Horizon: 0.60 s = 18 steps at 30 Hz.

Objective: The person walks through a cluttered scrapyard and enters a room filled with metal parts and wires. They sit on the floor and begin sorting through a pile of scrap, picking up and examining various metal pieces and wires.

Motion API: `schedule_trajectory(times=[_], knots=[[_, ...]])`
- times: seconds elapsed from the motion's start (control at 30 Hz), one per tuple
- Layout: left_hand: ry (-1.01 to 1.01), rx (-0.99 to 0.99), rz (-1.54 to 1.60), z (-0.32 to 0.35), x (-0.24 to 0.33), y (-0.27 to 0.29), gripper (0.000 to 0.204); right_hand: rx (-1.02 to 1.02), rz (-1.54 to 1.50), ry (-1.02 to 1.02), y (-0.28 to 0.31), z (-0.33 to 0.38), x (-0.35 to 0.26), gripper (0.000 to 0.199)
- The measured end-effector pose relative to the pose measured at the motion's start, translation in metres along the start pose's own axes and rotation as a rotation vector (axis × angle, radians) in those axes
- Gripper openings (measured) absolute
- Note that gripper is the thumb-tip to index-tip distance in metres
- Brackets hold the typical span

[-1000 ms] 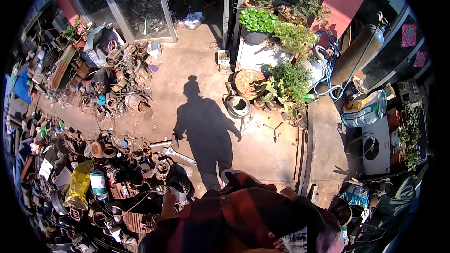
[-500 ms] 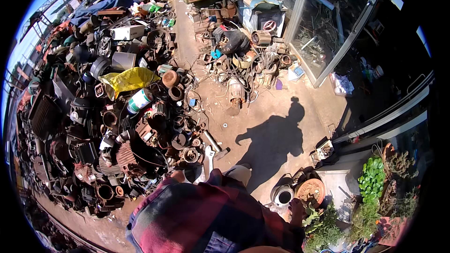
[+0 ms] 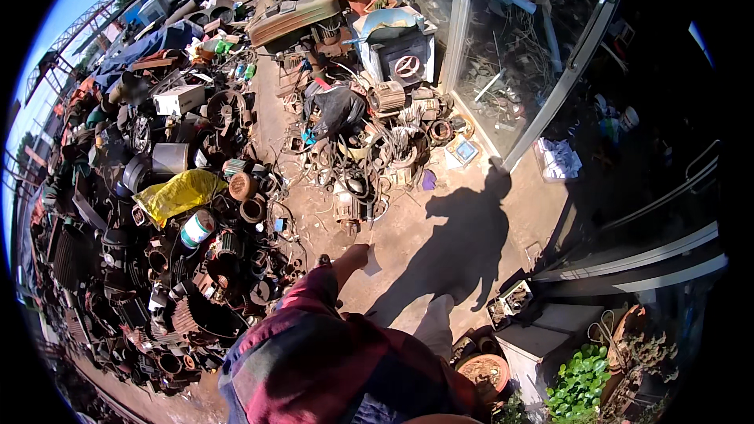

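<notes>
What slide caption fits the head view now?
Left hand holding a pale flat piece above sunlit ground beside a scrap heap.

Open floor (image 3: 402, 229) is lying between the left hand (image 3: 352, 257), whose flat grey piece (image 3: 374, 264) is jutting into that room, and the dark doorway (image 3: 620, 196) at right. A big scrap heap (image 3: 126, 259) is barring the left side; a smaller scrap heap (image 3: 375, 137) is standing ahead. Between these 2 heaps, a narrow strip of ground is leading away. A glass door (image 3: 510, 47), a pale box (image 3: 540, 338) and a clay pot (image 3: 484, 371) are obstructing the right.
</notes>
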<state>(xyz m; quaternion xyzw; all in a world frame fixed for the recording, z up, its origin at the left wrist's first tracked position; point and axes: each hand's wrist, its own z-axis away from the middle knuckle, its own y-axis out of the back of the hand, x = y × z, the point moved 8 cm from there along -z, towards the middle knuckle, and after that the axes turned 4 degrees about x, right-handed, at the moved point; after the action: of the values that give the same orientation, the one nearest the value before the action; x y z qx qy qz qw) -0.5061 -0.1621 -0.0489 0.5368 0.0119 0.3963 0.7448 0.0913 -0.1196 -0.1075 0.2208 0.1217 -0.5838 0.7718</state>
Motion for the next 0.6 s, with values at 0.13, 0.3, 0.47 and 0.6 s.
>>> schedule_trajectory(times=[0.13, 0.3, 0.47, 0.6], knots=[[-0.057, -0.022, -0.081, -0.078, 0.058, -0.011, 0.022, -0.014, -0.016, 0.044, 0.042, -0.059, -0.094, 0.021], [0.249, -0.071, -0.059, -0.134, 0.069, -0.042, 0.026, 0.004, -0.007, 0.231, 0.109, -0.121, -0.242, 0.023], [0.333, -0.221, 0.048, -0.196, 0.104, -0.031, 0.024, 0.112, 0.129, 0.503, 0.142, -0.186, -0.465, 0.025], [0.245, -0.291, -0.112, -0.290, 0.198, -0.019, 0.022, 0.249, 0.180, 0.664, 0.185, -0.235, -0.592, 0.026]])
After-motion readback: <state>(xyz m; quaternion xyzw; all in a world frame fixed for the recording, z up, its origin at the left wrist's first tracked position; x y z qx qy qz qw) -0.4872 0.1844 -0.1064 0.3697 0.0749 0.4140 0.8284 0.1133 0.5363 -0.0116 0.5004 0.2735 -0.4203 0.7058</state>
